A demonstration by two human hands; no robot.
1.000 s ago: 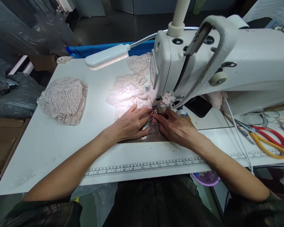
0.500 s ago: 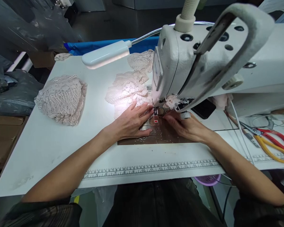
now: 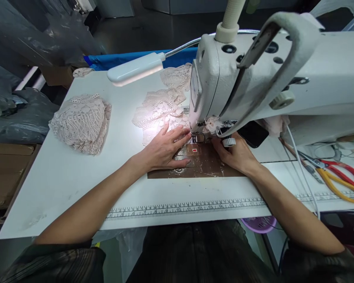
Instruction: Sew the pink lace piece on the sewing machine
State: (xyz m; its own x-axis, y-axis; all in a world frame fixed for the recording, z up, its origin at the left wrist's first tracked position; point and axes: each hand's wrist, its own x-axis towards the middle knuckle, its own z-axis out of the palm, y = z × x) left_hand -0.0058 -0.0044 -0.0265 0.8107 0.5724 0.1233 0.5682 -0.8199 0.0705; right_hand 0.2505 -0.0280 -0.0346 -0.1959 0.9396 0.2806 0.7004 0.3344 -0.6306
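Pale pink lace fabric (image 3: 159,112) lies in loose folds left of the needle area of a white sewing machine (image 3: 209,74). My left hand (image 3: 165,147) rests flat on the near edge of this lace, fingers spread, fingertips close to the presser foot (image 3: 194,137). Its thumb lies over the brown machine plate (image 3: 200,165). On the other side of the foot, my right hand (image 3: 236,155) is low over the plate with its fingers bent together. A white knob (image 3: 229,142) and the machine head partly cover those fingers, so what they pinch is hidden.
A folded lace pile (image 3: 81,124) sits on the table at left. A lamp (image 3: 135,70) shines over the work. Behind my right hand lies a black phone (image 3: 255,134); scissors (image 3: 340,177) are at far right. A printed ruler (image 3: 183,208) runs along the front edge.
My right hand has drawn slightly right, away from the presser foot. My left hand stays on the lace, nearly unmoved. The whole view has shifted a little.
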